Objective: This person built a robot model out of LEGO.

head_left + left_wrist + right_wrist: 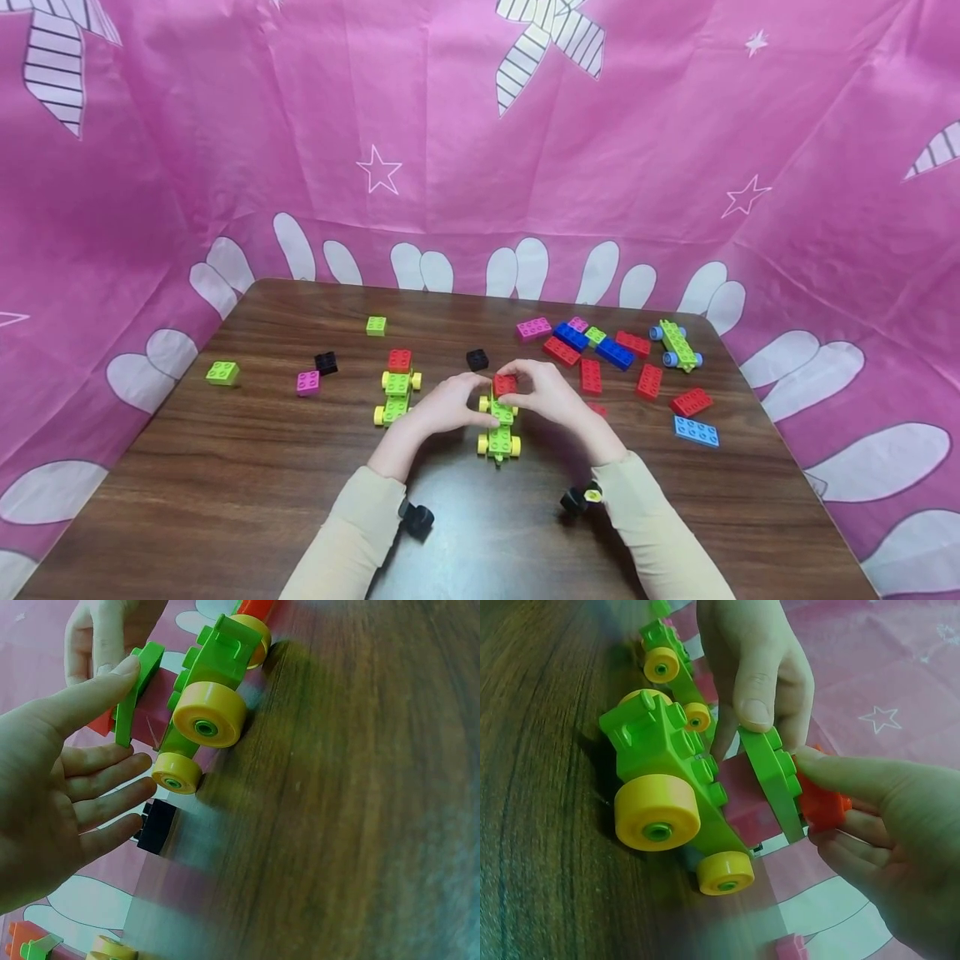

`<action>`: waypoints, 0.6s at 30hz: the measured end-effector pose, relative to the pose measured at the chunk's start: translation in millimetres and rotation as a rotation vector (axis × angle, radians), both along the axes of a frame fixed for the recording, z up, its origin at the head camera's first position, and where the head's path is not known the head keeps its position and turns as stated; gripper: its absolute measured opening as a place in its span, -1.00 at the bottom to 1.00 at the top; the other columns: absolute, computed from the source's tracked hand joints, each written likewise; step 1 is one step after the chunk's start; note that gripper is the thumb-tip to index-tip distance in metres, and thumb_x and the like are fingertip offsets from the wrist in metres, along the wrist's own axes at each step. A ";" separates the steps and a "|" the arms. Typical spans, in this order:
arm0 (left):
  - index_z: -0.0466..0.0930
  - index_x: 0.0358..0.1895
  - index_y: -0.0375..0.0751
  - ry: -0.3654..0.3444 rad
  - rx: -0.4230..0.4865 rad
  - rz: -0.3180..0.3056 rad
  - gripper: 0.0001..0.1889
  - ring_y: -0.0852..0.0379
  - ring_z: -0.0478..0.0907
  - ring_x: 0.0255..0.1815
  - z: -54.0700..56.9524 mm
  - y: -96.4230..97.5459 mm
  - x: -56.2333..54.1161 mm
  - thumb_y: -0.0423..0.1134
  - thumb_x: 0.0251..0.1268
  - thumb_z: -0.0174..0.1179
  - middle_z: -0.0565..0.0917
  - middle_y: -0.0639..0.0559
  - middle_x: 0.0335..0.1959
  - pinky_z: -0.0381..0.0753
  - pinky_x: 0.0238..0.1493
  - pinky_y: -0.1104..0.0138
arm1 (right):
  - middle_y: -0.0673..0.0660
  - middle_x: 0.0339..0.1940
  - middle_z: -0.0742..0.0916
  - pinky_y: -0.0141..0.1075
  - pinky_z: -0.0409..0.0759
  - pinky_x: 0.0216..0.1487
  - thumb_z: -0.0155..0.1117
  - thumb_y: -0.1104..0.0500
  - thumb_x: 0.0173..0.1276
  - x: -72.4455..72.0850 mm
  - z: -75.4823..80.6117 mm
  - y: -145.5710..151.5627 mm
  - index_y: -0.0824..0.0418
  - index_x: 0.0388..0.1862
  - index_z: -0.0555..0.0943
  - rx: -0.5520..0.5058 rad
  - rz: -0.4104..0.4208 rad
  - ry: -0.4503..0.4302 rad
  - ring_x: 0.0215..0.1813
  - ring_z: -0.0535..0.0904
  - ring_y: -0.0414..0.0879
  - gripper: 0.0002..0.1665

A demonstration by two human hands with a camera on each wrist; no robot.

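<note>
A green toy car point(500, 442) with yellow wheels stands on the table between both hands. In the right wrist view, a pink brick point(748, 801) rises from its base, topped by a thin green brick point(771, 776) with studs. My right hand point(553, 394) pinches a red brick point(825, 801) between thumb and fingers, right against that green brick. My left hand point(448, 403) holds the thin green brick by its edges, thumb on one end and index finger at the other, the remaining fingers stretched out, as the left wrist view shows.
A second green car point(397, 398) with a red brick on top stands left. Black bricks point(477, 359), pink point(308, 383) and green bricks point(222, 372) lie around. Several red and blue bricks point(615, 353) cluster right, near a blue-wheeled car point(678, 346) and a light-blue brick point(696, 431).
</note>
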State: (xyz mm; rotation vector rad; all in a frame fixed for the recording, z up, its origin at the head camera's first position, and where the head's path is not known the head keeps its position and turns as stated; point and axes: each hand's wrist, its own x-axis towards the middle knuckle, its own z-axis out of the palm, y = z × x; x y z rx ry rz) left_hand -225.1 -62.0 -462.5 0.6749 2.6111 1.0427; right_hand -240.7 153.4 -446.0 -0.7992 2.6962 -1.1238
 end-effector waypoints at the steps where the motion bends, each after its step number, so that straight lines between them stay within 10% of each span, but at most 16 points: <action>1: 0.41 0.33 -0.29 0.000 0.002 0.000 -0.19 -0.10 0.43 0.35 0.2 -0.1 -0.1 0.13 0.09 0.40 0.52 -0.17 0.30 0.42 0.34 -0.01 | 0.08 -0.01 0.74 0.05 0.57 0.20 0.45 0.13 0.23 0.4 0.3 0.5 0.16 0.08 0.62 -0.003 0.004 -0.005 0.15 0.62 0.05 -0.56; 18: 0.41 0.33 -0.31 -0.008 -0.009 0.008 -0.18 -0.11 0.40 0.37 -0.3 0.0 -1.2 0.14 0.09 0.40 0.51 -0.18 0.31 0.39 0.37 -0.01 | 0.20 0.13 0.71 0.11 0.52 0.25 0.32 0.19 0.30 1.8 5.3 6.1 0.25 0.18 0.59 -0.020 0.052 -0.026 0.25 0.57 0.14 -0.54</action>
